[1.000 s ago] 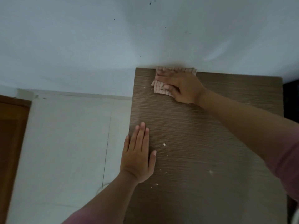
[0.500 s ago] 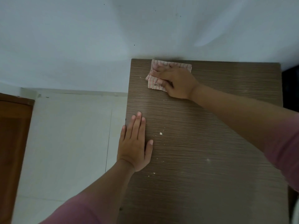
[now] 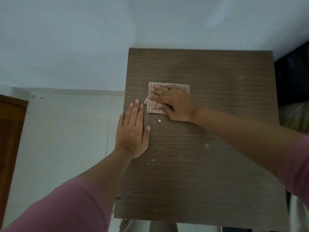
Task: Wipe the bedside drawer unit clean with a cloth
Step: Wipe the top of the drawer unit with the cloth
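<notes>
down on the top of the bedside drawer unit [image 3: 209, 148] now, brown woodgrain, back edge against the pale wall [image 3: 83, 39]. folded checked cloth [image 3: 153, 108], cream with red lines, lying flat on the top, left of centre and well forward of the back edge. right hand [image 3: 173, 104] flat on it, fingers spread and pressing down, not pinching, palm covering most of the fabric so only the far strip and the left corner show. left hand [image 3: 133, 131] flat too, fingers together, open, holding nothing, planted at the left edge of the top with fingertips just beside the cloth's corner.

pale crumbs [image 3: 159, 120] scattered ahead of the cloth, one just off its near edge, more toward the front, a few up at the far left corner.

on handling: looks thin, soft, very light, floppy once lifted. probably bunches or unfolds if dragged by one corner alone. best held as here, flat palm over the middle, pressure spread through the fingers, layers pinned so the fold stays put. smooth laminate-looking surface, so likely slides easily; firm downward pressure needed or crumbs slip under the edge rather than gathering. leading edge kept low to push the bits along. nothing fragile about it. unit itself seems heavy and stiff enough, braced by the left palm anyway. plenty of top left to cover, front half especially.
</notes>
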`<state>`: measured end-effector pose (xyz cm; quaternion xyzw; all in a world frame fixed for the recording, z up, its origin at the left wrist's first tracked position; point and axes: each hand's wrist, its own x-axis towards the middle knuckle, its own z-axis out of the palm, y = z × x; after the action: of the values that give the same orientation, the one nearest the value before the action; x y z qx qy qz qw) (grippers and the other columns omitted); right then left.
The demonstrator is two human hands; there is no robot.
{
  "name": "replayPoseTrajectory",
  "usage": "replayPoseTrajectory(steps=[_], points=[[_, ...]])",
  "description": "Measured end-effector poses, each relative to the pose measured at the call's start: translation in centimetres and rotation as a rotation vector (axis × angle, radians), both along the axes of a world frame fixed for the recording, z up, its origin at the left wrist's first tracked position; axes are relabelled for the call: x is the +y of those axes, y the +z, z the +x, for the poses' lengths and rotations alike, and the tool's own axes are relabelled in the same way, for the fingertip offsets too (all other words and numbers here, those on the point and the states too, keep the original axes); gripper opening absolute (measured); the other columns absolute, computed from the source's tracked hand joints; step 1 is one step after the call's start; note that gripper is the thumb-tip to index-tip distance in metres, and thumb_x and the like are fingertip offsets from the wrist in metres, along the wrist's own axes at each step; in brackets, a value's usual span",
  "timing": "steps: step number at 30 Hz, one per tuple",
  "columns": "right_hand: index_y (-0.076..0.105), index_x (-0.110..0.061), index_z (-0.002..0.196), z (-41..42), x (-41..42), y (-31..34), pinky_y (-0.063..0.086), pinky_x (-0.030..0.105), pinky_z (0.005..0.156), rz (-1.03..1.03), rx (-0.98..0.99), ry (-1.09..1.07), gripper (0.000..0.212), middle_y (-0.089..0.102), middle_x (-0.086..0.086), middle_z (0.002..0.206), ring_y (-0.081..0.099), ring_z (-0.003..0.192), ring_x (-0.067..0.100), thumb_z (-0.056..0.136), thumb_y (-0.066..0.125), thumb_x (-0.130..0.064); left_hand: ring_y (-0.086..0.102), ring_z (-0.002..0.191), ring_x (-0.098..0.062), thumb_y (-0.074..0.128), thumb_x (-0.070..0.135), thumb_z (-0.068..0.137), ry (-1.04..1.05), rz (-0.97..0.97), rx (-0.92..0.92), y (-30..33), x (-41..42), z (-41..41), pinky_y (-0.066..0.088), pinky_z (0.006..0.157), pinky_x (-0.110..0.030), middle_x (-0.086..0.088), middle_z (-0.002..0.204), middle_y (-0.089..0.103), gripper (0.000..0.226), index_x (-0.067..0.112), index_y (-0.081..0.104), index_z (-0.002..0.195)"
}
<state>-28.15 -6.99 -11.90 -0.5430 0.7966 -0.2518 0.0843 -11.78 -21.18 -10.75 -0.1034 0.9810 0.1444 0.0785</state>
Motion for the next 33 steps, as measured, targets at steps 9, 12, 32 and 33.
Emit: replayPoseTrajectory(steps=[9,12,32,33], points=[[0.056,-0.015,0.128,5.7,2.5,0.2,0.024,0.041,0.111,0.026,-0.024,-0.063,0.039,0.05,0.009,0.137,0.04,0.133,0.022,0.094,0.041,-0.026,0.011,0.143,-0.02,0.034,0.021,0.092,0.008,0.093,0.153,-0.5,-0.3,0.1,0.008,0.115,-0.041,-0.008,0.155,0.015,0.055,0.006,0.023,0.144],[0.055,-0.015,0.129,7.9,3.3,0.3,0.026,0.045,0.111,0.045,-0.035,-0.098,0.039,0.049,0.008,0.138,0.038,0.134,0.022,0.094,0.04,-0.026,0.018,0.141,-0.024,0.037,0.014,0.091,0.034,0.152,0.226,-0.5,-0.3,0.5,0.012,0.114,-0.043,-0.011,0.152,0.023,0.051,0.003,0.031,0.14],[0.053,-0.017,0.131,23.6,6.3,0.3,0.026,0.046,0.111,0.076,-0.002,-0.242,0.04,0.046,0.008,0.142,0.036,0.135,0.022,0.093,0.042,-0.022,0.009,0.143,-0.022,0.028,0.028,0.091,-0.13,0.151,0.13,-1.0,1.8,18.3,0.009,0.108,-0.05,-0.009,0.155,0.014,0.058,0.005,0.023,0.143],[0.053,-0.017,0.131,24.2,6.5,0.3,0.026,0.045,0.111,0.078,-0.002,-0.241,0.04,0.046,0.008,0.142,0.036,0.135,0.021,0.093,0.042,-0.022,0.009,0.143,-0.022,0.028,0.027,0.091,-0.131,0.156,0.138,-1.1,1.7,18.4,0.009,0.108,-0.049,-0.009,0.155,0.015,0.057,0.005,0.024,0.143]])
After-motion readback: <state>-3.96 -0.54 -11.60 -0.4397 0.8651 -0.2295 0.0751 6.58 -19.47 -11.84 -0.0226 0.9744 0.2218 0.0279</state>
